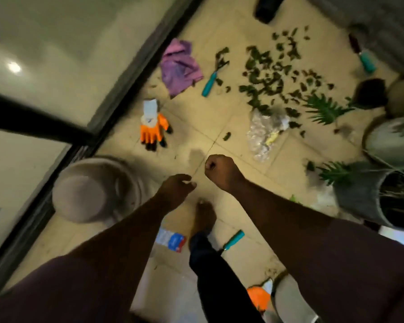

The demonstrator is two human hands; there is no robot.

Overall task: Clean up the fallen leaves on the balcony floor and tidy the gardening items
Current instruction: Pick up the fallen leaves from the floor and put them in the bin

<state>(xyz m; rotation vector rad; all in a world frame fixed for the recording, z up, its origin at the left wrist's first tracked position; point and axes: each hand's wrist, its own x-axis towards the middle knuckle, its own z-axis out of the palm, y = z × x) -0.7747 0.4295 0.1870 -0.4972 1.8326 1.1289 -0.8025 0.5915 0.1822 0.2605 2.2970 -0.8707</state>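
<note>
A person stands barefoot on a tiled balcony floor (231,127), both arms stretched forward and down. The left hand (176,188) hangs with loosely curled fingers, holding nothing; the right hand (219,170) is a closed fist, also holding nothing that can be seen. Near the feet lie a white, blue and red packet (172,241), its print too blurred to read, and a teal-handled tool (233,240). To the left sits an upturned grey bowl (89,197); to the right, grey pots (369,201) hold green plants. Farther on lie an orange glove (153,130) with an unreadable white tag and a crumpled clear plastic bag (262,134). Beyond, fallen leaves (271,78) are scattered beside another teal-handled tool (210,83) and a purple cloth (179,67).
</note>
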